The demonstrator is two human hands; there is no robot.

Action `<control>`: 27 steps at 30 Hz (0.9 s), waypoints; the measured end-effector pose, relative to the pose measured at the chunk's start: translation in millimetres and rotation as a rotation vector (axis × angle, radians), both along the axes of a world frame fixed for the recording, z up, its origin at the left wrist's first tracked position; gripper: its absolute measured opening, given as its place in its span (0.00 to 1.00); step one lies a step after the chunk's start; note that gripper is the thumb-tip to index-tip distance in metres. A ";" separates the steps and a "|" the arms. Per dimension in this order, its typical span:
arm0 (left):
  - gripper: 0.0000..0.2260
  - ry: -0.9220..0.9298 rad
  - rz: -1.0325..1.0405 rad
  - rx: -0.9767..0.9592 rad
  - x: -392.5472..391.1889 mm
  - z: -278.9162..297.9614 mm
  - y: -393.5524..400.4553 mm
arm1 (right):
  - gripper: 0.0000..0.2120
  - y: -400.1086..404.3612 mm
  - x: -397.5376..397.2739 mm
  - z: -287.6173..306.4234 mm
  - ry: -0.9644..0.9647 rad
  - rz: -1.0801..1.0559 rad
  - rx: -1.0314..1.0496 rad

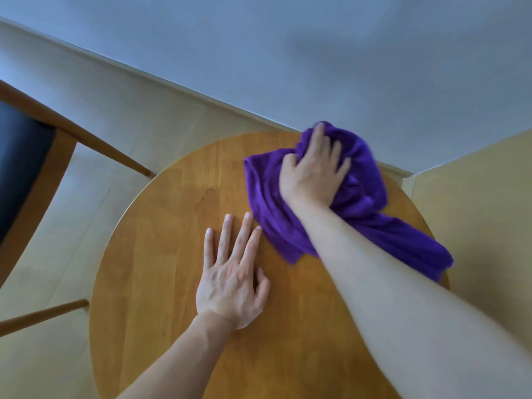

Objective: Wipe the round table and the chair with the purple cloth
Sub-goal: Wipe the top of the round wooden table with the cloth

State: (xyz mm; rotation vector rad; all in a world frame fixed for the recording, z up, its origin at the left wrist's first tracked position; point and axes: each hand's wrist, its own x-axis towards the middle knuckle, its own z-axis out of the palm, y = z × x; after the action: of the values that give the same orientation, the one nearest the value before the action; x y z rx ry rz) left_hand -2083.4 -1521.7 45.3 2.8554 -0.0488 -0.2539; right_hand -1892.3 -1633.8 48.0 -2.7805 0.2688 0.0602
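While the left hand point(230, 286) lies flat and released, fingers spread, on the round table point(172, 254), the right hand point(312, 169) presses down with fingers clutching the bunched purple cloth point(362, 208), which spreads beneath and around it across the table's far right part, the chair point(26, 156) well apart at left.
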 end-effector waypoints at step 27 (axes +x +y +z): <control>0.35 0.004 -0.005 -0.014 0.8 1.6 -0.8 | 0.35 -18.3 8.0 8.5 0.059 0.757 0.176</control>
State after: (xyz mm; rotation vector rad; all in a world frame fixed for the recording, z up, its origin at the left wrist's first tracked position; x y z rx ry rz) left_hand -2082.7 -1522.5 46.9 2.8408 -0.0569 -0.2591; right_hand -1884.3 -1652.1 56.5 -2.5433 -0.7440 0.3286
